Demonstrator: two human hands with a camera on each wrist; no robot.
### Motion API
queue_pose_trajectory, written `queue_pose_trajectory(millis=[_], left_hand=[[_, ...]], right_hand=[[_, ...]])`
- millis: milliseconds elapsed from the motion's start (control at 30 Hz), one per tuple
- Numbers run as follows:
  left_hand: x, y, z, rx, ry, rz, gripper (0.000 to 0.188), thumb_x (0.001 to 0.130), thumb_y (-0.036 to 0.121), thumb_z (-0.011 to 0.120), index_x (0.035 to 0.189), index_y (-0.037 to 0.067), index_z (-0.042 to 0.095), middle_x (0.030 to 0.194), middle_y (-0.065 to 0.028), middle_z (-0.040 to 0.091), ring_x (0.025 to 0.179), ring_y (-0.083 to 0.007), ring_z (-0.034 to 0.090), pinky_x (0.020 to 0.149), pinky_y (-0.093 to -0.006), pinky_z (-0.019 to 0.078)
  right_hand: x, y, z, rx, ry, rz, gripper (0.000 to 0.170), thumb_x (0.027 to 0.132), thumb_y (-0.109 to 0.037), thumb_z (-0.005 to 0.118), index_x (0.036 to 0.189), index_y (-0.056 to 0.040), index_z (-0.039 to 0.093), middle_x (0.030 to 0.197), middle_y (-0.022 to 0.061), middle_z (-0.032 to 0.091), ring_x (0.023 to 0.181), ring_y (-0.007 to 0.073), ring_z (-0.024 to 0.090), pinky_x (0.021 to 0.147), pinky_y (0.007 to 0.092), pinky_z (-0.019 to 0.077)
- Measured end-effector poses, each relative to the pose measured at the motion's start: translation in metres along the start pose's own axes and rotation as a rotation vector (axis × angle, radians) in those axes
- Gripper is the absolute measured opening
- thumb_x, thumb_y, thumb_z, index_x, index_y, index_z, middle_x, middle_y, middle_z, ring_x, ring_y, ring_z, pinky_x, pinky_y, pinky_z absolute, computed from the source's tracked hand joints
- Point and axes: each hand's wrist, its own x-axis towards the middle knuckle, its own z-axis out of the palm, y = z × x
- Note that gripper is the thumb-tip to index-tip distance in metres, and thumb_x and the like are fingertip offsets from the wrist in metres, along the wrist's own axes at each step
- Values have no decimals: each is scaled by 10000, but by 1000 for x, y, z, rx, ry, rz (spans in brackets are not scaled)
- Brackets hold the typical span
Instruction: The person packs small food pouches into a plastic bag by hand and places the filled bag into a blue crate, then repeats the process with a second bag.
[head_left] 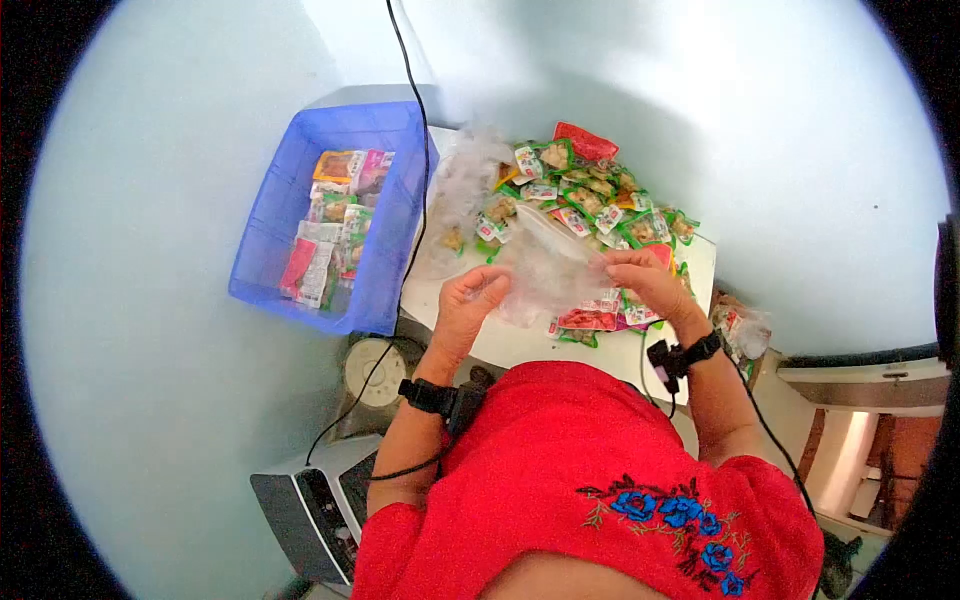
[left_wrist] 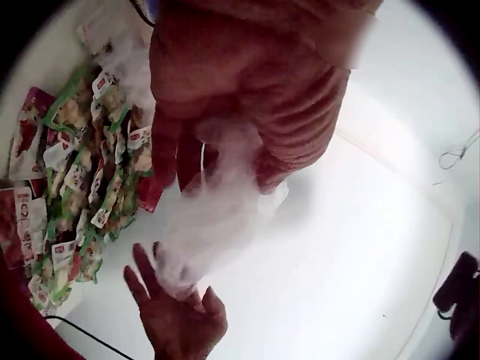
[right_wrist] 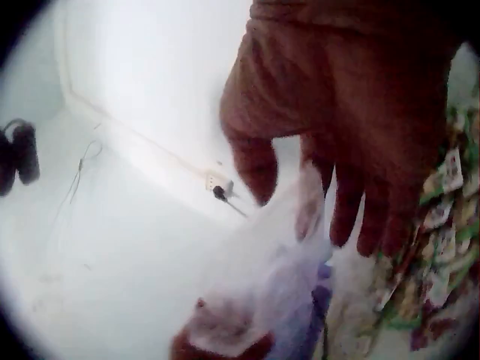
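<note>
A clear plastic bag (head_left: 555, 262) is stretched between my two hands above the white table. At its left side, my left hand (head_left: 468, 312) pinches the film between thumb and fingers; the left wrist view shows the crumpled bag (left_wrist: 214, 206) hanging from those fingers. My right hand (head_left: 655, 285) holds the opposite edge near its thumb and index finger, the other fingers extended in the right wrist view. Just beyond the bag lies a heap of small sealed snack packets (head_left: 590, 195), with green, red and white printing. Several red packets (head_left: 590, 316) show under the bag's near edge.
A blue plastic crate (head_left: 262, 215) with several packets in it stands left of the white table (head_left: 490, 345). More clear bags (head_left: 465, 180) lie between crate and heap. A black cable (head_left: 412, 150) hangs down past the crate. Below it are a round-topped stool (head_left: 375, 370) and a boxy appliance (head_left: 310, 510).
</note>
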Motion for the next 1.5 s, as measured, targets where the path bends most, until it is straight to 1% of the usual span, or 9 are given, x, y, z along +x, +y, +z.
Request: queue_pose_trajectory(millis=[67, 300, 433, 533, 733, 833, 933, 1133, 1500], left_hand=[[-7, 13, 0, 27, -9, -8, 179, 890, 134, 639, 1016, 14, 681, 937, 0, 662, 864, -90, 584, 801, -246, 458], [-7, 18, 5, -96, -34, -7, 171, 879, 148, 625, 982, 20, 676, 920, -30, 665, 859, -118, 595, 815, -272, 458], [-9, 30, -2, -271, -68, -22, 189, 830, 41, 619, 1012, 15, 659, 937, -48, 670, 872, -155, 618, 837, -291, 478], [-11, 32, -10, -50, 96, 27, 292, 783, -39, 595, 1070, 4, 627, 1004, -62, 654, 915, -189, 629, 876, -310, 492], [-19, 24, -30, -232, 159, 17, 427, 818, -18, 587, 1238, 13, 515, 1125, -114, 607, 999, -234, 621, 902, -368, 504], [-13, 19, -35, -553, 140, -178, 355, 890, 66, 603, 1233, 23, 522, 1145, -98, 591, 1021, -206, 600, 858, -352, 510], [-14, 31, -17, -565, 174, -177, 276, 920, 157, 613, 1153, 13, 579, 1025, -85, 633, 905, -174, 635, 780, -314, 534], [-9, 10, -31, 22, 383, 6, 149, 899, 130, 631, 934, -11, 664, 758, -32, 646, 638, -115, 627, 572, -235, 515], [-1, -14, -59, -71, 234, -254, 485, 898, 264, 639, 1285, 21, 478, 1057, -63, 637, 976, -128, 585, 797, -279, 465]], right_hand=[[-3, -14, -1, -74, -70, 22, 501, 850, -351, 633, 1207, -2, 597, 1122, 106, 644, 1064, 217, 596, 914, 342, 458], [26, -31, 42, -212, -247, -127, 585, 840, -381, 668, 1260, 2, 528, 1183, 79, 593, 1086, 175, 555, 877, 307, 458], [44, -17, 59, 27, -310, 44, 287, 882, -266, 648, 1055, -45, 590, 890, -39, 552, 810, 75, 533, 740, 269, 478], [55, -13, 50, 96, -174, -180, 148, 904, -186, 621, 986, -67, 586, 856, -44, 559, 732, 68, 544, 675, 265, 504], [46, -35, 32, 321, 100, -284, 89, 924, -163, 591, 907, -82, 559, 838, -9, 591, 695, 107, 600, 594, 301, 550], [39, -39, 36, 368, 38, -265, 72, 927, -149, 580, 932, -84, 548, 863, 21, 612, 740, 146, 649, 590, 308, 556], [37, -40, 51, 295, 70, -305, 115, 925, -141, 582, 965, -49, 526, 852, 56, 622, 711, 174, 664, 614, 342, 582], [37, -40, 54, 395, 179, -338, 287, 878, -77, 628, 1141, -26, 526, 976, 90, 643, 786, 168, 656, 695, 342, 580], [27, -32, 50, 297, 66, -228, 97, 857, -51, 638, 947, -22, 617, 807, 45, 638, 696, 145, 633, 639, 301, 556]])
